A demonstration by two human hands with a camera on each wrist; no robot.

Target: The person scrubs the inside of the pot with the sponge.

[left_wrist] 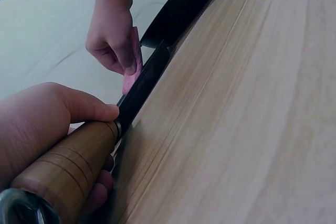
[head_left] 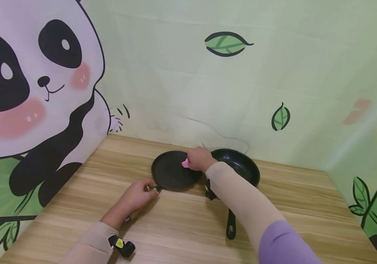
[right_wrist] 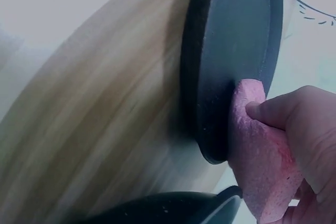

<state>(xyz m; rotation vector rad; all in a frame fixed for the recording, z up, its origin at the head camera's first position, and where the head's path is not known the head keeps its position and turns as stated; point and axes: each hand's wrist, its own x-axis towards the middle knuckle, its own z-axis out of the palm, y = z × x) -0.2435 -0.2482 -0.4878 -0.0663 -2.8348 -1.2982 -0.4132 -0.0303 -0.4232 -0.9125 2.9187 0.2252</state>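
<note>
A flat black griddle pan (head_left: 172,172) lies on the wooden table. My left hand (head_left: 140,194) grips its wooden handle (left_wrist: 73,161), thumb along the top near the ferrule in the left wrist view. My right hand (head_left: 199,158) pinches a pink sponge (right_wrist: 260,150) and holds it against the right part of the griddle's surface, close to the rim. Most of the sponge is hidden by the hand in the head view. Right of the griddle stands a deeper black frying pan (head_left: 241,165), partly behind my right forearm; its black handle (head_left: 230,225) points toward me.
The wooden table (head_left: 294,194) meets a pale green wall (head_left: 175,73) printed with leaves and a panda (head_left: 53,73). A thin dark line runs down the wall behind the pans. Each wrist wears a small black camera (head_left: 124,247).
</note>
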